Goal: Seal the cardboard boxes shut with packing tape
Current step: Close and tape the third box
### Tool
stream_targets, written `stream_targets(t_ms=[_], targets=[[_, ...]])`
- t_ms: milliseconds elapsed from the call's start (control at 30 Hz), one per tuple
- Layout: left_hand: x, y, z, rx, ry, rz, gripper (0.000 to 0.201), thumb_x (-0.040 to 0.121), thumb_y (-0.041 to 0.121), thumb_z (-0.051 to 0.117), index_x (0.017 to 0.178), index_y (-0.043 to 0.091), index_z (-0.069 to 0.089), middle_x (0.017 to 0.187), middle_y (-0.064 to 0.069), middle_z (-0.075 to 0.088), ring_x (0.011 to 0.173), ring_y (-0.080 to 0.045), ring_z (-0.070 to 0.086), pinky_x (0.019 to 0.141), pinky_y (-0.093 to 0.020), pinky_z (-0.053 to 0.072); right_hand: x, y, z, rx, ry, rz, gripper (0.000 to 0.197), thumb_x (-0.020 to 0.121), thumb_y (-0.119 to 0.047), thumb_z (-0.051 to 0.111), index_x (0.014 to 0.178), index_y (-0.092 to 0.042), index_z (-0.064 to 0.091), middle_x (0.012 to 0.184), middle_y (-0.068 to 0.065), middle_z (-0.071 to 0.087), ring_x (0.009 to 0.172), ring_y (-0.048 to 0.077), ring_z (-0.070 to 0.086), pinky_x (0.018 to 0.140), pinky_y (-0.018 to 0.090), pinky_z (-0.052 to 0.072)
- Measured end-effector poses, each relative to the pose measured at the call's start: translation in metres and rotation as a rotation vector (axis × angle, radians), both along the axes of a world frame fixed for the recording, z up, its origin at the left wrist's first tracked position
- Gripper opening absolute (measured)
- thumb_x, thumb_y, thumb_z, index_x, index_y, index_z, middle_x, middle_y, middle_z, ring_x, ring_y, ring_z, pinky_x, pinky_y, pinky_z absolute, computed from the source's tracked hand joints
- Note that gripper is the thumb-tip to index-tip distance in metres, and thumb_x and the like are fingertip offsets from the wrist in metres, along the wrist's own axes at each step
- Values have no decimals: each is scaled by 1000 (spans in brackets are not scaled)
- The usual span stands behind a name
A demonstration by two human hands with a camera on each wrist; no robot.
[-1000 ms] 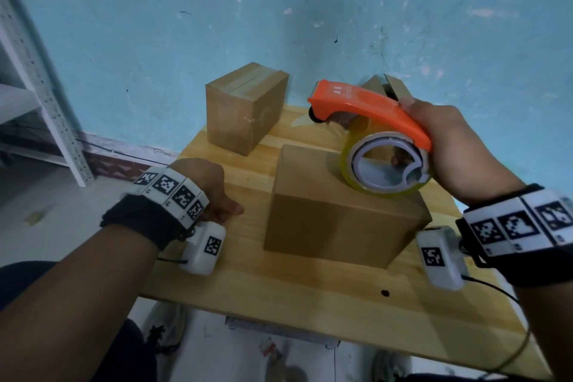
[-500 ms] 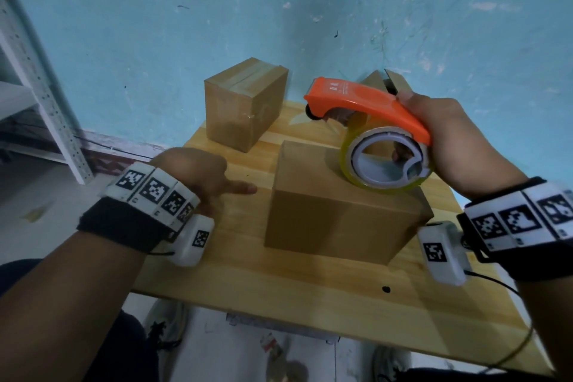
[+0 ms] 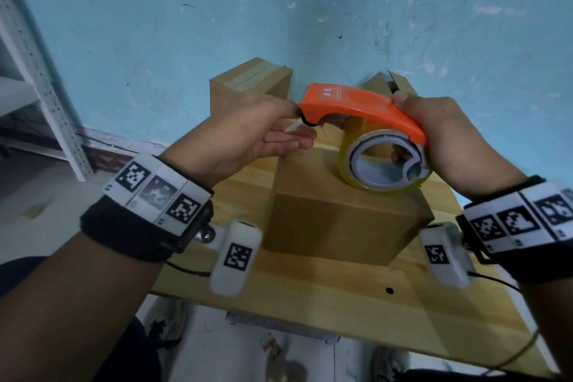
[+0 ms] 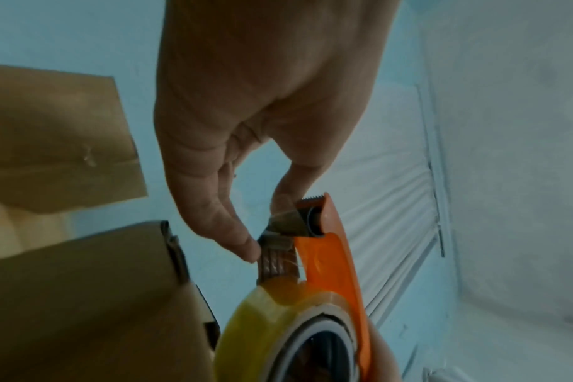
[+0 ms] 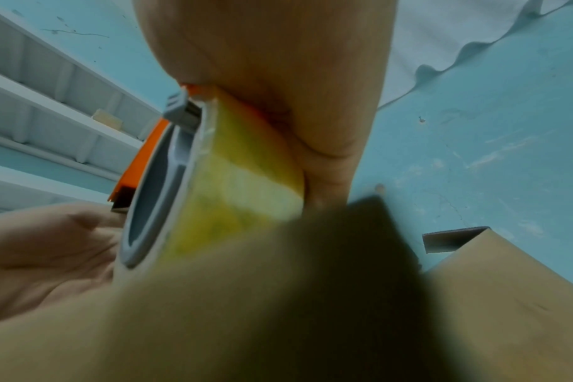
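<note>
My right hand point(image 3: 446, 139) grips the orange tape dispenser point(image 3: 366, 108) above the near cardboard box point(image 3: 338, 220); my left hand point(image 3: 245, 133) pinches its tape end point(image 4: 278, 241).

Pale embossed markings sit on the top of the orange tape dispenser point(image 3: 356, 102), at centre frame in the head view, but they are too small and blurred to read. Black-and-white square code tags line the wristbands point(image 3: 158, 192) at lower left and lower right; they carry patterns, not letters. No other writing can be read.
</note>
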State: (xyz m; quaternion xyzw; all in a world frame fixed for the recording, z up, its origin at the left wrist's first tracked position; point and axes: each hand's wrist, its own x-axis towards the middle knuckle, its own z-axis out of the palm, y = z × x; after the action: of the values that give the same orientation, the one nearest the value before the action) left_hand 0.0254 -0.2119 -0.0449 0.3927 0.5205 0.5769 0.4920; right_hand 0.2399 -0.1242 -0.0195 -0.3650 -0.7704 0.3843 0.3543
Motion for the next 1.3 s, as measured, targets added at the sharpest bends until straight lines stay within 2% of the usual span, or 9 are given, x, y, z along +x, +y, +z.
stream_targets(t_ms=[100, 300, 433, 733, 867, 1000, 1133, 1167, 1300], targets=[[0, -2, -3, -37, -120, -30, 29, 96, 14, 58, 121, 1, 60, 89, -11, 75, 70, -13, 70, 67, -18, 56, 3, 2, -2, 7, 14, 9, 58, 102, -35, 45, 79, 17, 52, 64, 19, 48, 55, 29, 44, 60, 32, 41], [-4, -3, -7, 4, -265, -47, 11, 92, 3, 60, 100, 1, 67, 79, -5, 73, 71, -8, 69, 65, -13, 53, 2, 0, -1, 25, 13, 34, 64, 102, -37, 45, 81, 22, 51, 68, 24, 50, 57, 32, 43, 63, 34, 40], [-9, -7, -4, -21, -229, -54, 9, 78, 5, 68, 86, 7, 66, 86, -8, 77, 75, -6, 73, 58, -9, 50, 10, 7, 3, -40, -28, 75, 65, 92, -51, 54, 82, 13, 56, 71, 21, 53, 62, 34, 48, 74, 48, 42], [-51, -23, -5, -156, -100, 100, 5, 67, 13, 75, 68, 9, 75, 86, -8, 77, 65, -2, 71, 48, -7, 48, 37, 20, 6, -87, 57, 43, 34, 79, -52, 70, 63, -22, 71, 61, 2, 59, 55, 20, 51, 59, 30, 46], [-46, -36, -24, -229, -211, 27, 10, 72, 11, 71, 78, 5, 75, 78, -4, 76, 65, -5, 72, 48, -9, 51, 39, 23, 4, -39, -9, 50, 48, 62, -66, 70, 63, -18, 68, 57, 1, 59, 51, 18, 51, 55, 25, 45], [-45, -40, -37, -248, -273, 72, 13, 78, 6, 67, 89, -1, 66, 84, -9, 75, 73, -10, 75, 51, -8, 52, 35, 27, 4, -33, -10, 77, 38, 77, -50, 63, 56, -20, 72, 52, -1, 62, 47, 12, 55, 53, 19, 46], [-37, -37, -57, -289, -299, 102, 9, 89, -8, 58, 84, -1, 55, 84, -18, 75, 70, -18, 75, 48, -9, 51, 27, 26, 10, 60, -89, 121, 77, 73, -52, 61, 87, 24, 59, 65, 35, 52, 54, 28, 47, 50, 19, 42], [-33, -37, -58, -301, -321, 88, 2, 89, -7, 59, 90, -8, 58, 84, -19, 75, 69, -18, 75, 48, -9, 51, 24, 25, 12, 68, -105, 134, 80, 72, -52, 61, 85, 27, 54, 61, 30, 48, 52, 28, 44, 48, 18, 39], [-30, -36, -66, -297, -364, 65, 50, 76, -1, 69, 123, -9, 52, 86, -21, 74, 71, -17, 75, 54, -11, 55, 19, 22, 15, 63, -148, 138, 54, 77, -47, 59, 64, 5, 57, 42, 2, 42, 38, 14, 37, 44, 17, 34]])
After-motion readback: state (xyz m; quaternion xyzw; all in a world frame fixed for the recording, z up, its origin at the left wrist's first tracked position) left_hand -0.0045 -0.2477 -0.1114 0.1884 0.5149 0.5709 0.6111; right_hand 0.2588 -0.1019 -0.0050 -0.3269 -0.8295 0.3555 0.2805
